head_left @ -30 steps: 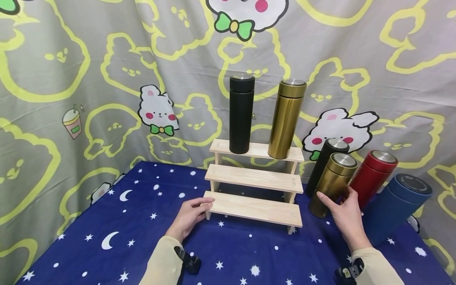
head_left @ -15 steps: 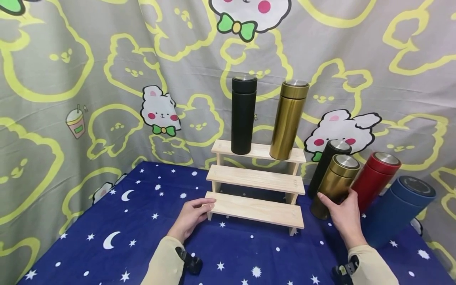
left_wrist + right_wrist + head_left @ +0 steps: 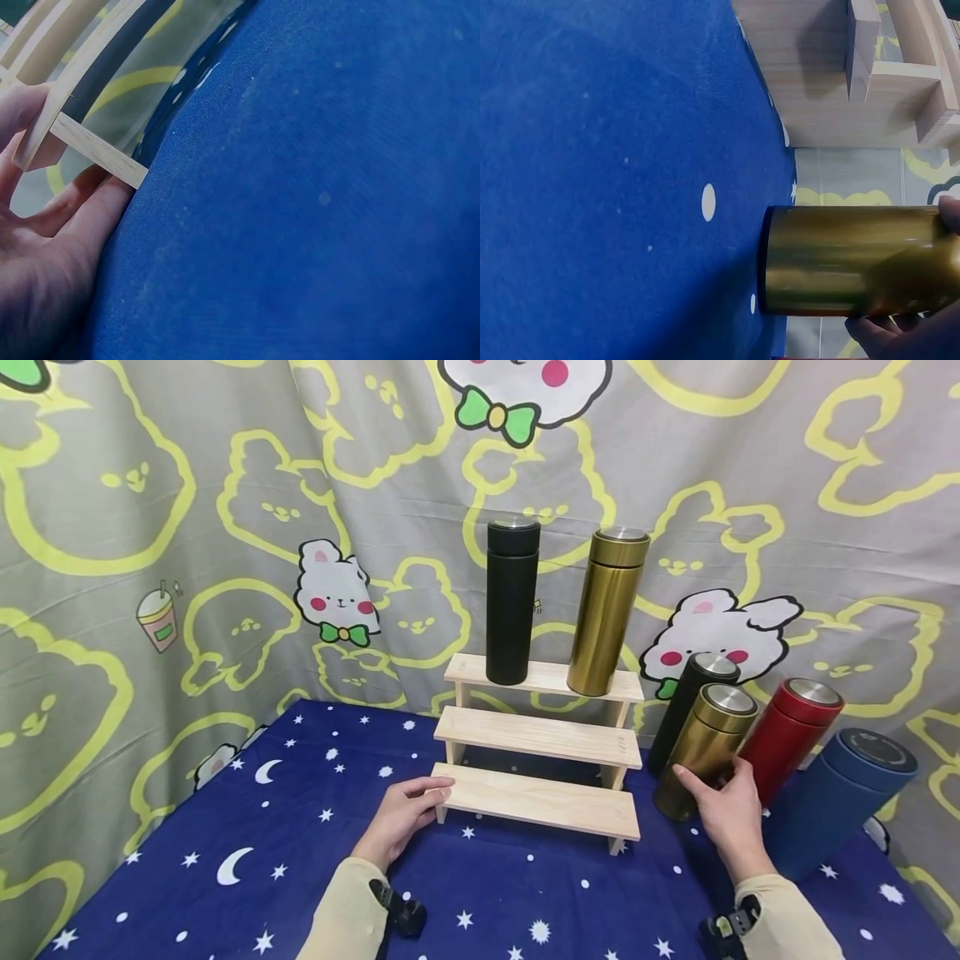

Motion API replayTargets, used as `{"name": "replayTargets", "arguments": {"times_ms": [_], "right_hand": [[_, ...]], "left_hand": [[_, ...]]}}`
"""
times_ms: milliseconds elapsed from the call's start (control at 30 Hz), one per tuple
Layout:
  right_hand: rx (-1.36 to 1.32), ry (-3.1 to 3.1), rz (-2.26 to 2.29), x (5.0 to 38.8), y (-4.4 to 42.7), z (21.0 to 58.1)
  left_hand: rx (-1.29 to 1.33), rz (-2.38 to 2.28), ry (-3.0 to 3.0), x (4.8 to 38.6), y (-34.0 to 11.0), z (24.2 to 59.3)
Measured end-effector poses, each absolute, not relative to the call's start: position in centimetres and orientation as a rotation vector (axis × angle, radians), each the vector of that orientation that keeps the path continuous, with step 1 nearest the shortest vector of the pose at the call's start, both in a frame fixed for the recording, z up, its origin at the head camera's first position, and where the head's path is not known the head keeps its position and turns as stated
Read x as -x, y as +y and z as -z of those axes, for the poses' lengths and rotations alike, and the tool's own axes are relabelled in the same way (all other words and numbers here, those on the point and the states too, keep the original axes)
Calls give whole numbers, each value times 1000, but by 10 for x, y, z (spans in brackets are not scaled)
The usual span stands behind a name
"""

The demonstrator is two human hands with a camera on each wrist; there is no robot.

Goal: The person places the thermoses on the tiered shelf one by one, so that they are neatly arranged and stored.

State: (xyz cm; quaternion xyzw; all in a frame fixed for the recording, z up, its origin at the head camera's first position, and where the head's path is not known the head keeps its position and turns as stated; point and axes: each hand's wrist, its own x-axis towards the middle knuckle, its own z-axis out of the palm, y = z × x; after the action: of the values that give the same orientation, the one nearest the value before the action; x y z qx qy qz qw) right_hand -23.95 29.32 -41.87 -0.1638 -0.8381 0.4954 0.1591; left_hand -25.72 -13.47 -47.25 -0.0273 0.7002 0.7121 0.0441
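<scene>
At the left end of the lowest board of a three-step wooden display stand (image 3: 536, 797), my left hand (image 3: 401, 822) holds the edge. In the left wrist view, its thumb lies over the board and the fingers (image 3: 97, 210) reach below, by the stand's leg. My right hand (image 3: 727, 822) grips the shorter gold thermos (image 3: 708, 735) between thumb and fingers. The right wrist view has that gold thermos (image 3: 847, 259) with its base at the blue cloth. Up on the top step stand a tall black thermos (image 3: 512, 610) and a tall gold thermos (image 3: 607, 618), side by side.
Just behind the held thermos is a shorter black thermos (image 3: 686, 706). To its right stand a red thermos (image 3: 791, 735) and a wider blue thermos (image 3: 836, 810). A star-patterned blue cloth (image 3: 300, 843) covers the table, and a grey cartoon curtain (image 3: 247, 527) hangs behind.
</scene>
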Motion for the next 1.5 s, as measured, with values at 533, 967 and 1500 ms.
{"name": "replayTargets", "arguments": {"times_ms": [533,967,1500], "right_hand": [[471,-2394,-1432,230,288,407],[477,-2400,-1289,210,285,386],[383,-2414,-1339,186,271,359]], "left_hand": [[80,-2194,2123,257,-134,472],[98,-2189,2104,256,-135,472],[103,-2180,2105,256,-136,469]]}}
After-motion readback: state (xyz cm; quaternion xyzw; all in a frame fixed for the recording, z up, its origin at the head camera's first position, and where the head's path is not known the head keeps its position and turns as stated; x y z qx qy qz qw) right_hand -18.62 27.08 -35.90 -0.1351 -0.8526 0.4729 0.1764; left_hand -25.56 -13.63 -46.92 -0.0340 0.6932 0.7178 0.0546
